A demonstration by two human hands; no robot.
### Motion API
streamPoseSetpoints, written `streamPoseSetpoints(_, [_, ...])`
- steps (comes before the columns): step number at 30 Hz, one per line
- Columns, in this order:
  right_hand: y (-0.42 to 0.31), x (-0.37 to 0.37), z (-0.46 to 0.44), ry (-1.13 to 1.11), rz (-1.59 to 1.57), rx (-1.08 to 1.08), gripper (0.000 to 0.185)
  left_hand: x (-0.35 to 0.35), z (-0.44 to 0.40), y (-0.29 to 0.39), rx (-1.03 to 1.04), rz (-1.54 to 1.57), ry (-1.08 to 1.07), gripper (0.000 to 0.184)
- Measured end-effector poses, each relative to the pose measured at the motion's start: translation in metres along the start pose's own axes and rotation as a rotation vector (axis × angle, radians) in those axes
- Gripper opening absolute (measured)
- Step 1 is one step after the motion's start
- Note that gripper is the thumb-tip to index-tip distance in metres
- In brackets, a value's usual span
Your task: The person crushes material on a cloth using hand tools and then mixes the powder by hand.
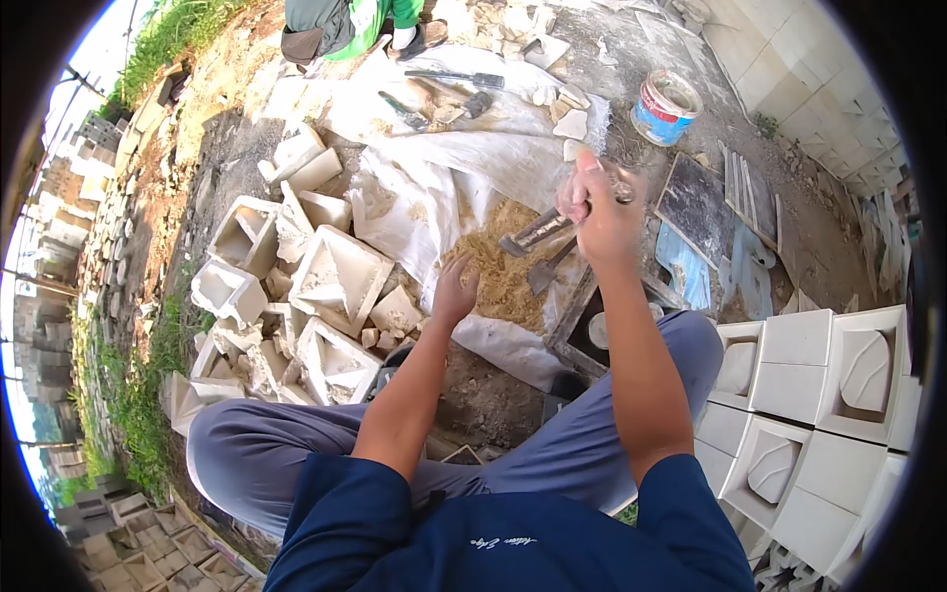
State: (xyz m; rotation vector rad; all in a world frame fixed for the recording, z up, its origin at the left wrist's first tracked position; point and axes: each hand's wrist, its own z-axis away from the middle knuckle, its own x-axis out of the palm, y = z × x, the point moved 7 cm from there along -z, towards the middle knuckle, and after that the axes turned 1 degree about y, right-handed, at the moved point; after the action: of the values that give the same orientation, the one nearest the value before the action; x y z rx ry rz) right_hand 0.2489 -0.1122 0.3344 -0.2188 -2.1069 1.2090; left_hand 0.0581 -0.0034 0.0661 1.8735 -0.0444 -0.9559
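Note:
My left hand (pixel 457 288) is low over a patch of yellowish sand (pixel 503 286) on a white sheet. Its fingers are spread and nothing is in them. Farther right, my right hand (pixel 594 205) is raised, closed into a fist and blurred by motion. Its fingers look dusty; what they hold, if anything, I cannot make out. A hammer-like tool (pixel 538 233) has its dark head over the sand, and its handle runs up to the fist. Whether the fist grips it does not show. Below it is a flat-bladed tool (pixel 543 275), its handle partly hidden by my wrist.
Broken white hollow blocks (pixel 335 276) are piled at left. A dark-framed box (pixel 577 321) is beside my right knee. More tools (pixel 454 81) lie on the white sheet (pixel 464 163). Behind are a bucket (pixel 666 109) and another person's leg (pixel 365 30). Pale blocks (pixel 789 395) are stacked at right.

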Motion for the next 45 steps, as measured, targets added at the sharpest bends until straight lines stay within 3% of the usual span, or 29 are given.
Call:
streamPoseSetpoints(2, [0.044,-0.011,0.006,0.172,0.112,0.137,0.032,-0.010,-0.010,0.016,0.048,0.022,-0.037,0.048])
streamPoseSetpoints(3, [0.065,-0.015,0.010,0.174,0.109,0.132,0.032,-0.013,-0.010,0.022,0.053,0.019,-0.038,0.048])
streamPoseSetpoints(5, [0.102,-0.011,0.010,0.018,0.537,0.343,0.034,-0.017,-0.022,0.038,0.072,0.106,-0.113,0.055])
streamPoseSetpoints(12, [0.077,0.019,0.001,-0.291,0.784,0.232,0.041,-0.023,-0.054,0.099,0.129,0.120,-0.318,0.062])
streamPoseSetpoints(15, [0.095,0.013,0.013,-0.474,0.834,0.224,0.044,-0.010,-0.072,0.107,0.001,0.117,-0.509,0.051])
streamPoseSetpoints(16, [0.097,0.008,0.019,-0.471,0.838,0.228,0.044,-0.011,-0.082,0.116,0.286,0.119,-0.296,0.041])
streamPoseSetpoints(18, [0.087,0.006,0.033,-0.531,0.637,0.044,0.050,-0.005,-0.076,0.122,0.562,0.128,-0.077,0.032])
streamPoseSetpoints(19, [0.097,-0.008,0.041,-0.529,0.643,0.047,0.050,-0.003,-0.077,0.123,0.351,0.389,-0.140,0.026])
streamPoseSetpoints(20, [0.104,-0.036,0.044,-0.338,0.773,0.038,0.052,0.000,-0.076,0.123,0.131,0.644,-0.202,0.026])
streamPoseSetpoints(21, [0.108,-0.063,0.051,-0.141,0.898,0.027,0.056,-0.005,-0.075,0.133,0.130,0.651,-0.205,0.026])
streamPoseSetpoints(22, [0.110,-0.073,0.064,-0.136,0.904,0.031,0.056,-0.008,-0.074,0.131,-0.016,0.609,-0.203,0.028])
streamPoseSetpoints(23, [0.118,-0.091,0.081,-0.059,1.163,0.170,0.058,-0.008,-0.073,0.126,-0.162,0.561,-0.200,0.032])
streamPoseSetpoints(24, [0.124,-0.111,0.101,0.019,1.415,0.316,0.060,-0.011,-0.077,0.127,-0.099,0.542,-0.123,0.040])
streamPoseSetpoints(25, [0.135,-0.128,0.121,0.019,1.416,0.317,0.060,-0.007,-0.077,0.121,-0.100,0.543,-0.124,0.040])
streamPoseSetpoints(27, [0.158,-0.151,0.152,-0.129,1.730,0.153,0.064,-0.009,-0.080,0.101,-0.150,0.568,0.037,0.039])
streamPoseSetpoints(28, [0.154,-0.150,0.152,-0.125,1.729,0.149,0.064,-0.021,-0.079,0.112,-0.157,0.601,0.058,0.040])
streamPoseSetpoints(30, [0.158,-0.147,0.161,-0.324,1.778,0.242,0.062,-0.037,-0.084,0.129,-0.155,0.639,0.089,0.039])
streamPoseSetpoints(33, [0.155,-0.144,0.158,-0.336,1.763,0.316,0.061,-0.059,-0.094,0.149,-0.159,0.683,0.096,0.038])
streamPoseSetpoints(35, [0.153,-0.140,0.159,-0.331,1.759,0.257,0.058,-0.071,-0.097,0.158,-0.153,0.626,0.181,0.035])
streamPoseSetpoints(39, [0.151,-0.137,0.159,-0.245,1.774,0.155,0.044,-0.031,-0.090,0.101,-0.152,0.441,0.315,0.036])
streamPoseSetpoints(45, [0.153,-0.142,0.159,-0.299,1.798,0.247,0.041,-0.041,-0.097,0.110,-0.234,0.551,0.326,0.032])
